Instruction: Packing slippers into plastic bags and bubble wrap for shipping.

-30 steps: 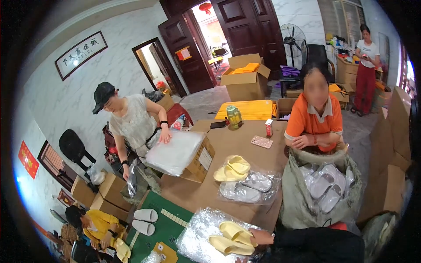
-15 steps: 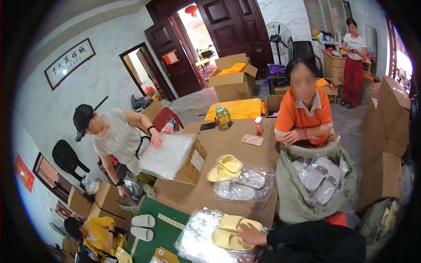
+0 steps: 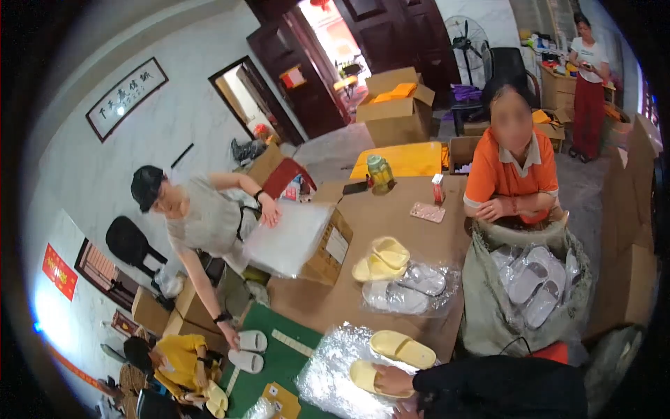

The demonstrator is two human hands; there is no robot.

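Observation:
My right hand (image 3: 394, 381), in a black sleeve, closes over a pale yellow slipper (image 3: 363, 375) lying on a stack of clear plastic bags (image 3: 324, 377). Just beyond it lies the matching yellow slipper (image 3: 403, 348), turned at a slight angle. At the bottom edge only a small part of my left hand (image 3: 407, 410) shows, close to the bags; its fingers are mostly cut off. Farther up the table is another yellow pair (image 3: 382, 258), one slipper resting over the other, beside grey slippers (image 3: 398, 297) in clear plastic.
A woven sack (image 3: 481, 318) of bagged grey slippers stands right of the table. A carton (image 3: 328, 258) topped with plastic bags is at the left. Across the table a person in orange (image 3: 513, 174) leans; a person in a cap (image 3: 202, 216) reaches toward grey slippers (image 3: 248, 351) on a green mat.
My right hand has gone from lying spread on the slippers to closing over the nearer one. The two slippers have shifted apart. The capped person's hand has reached the grey pair. The view has shifted.

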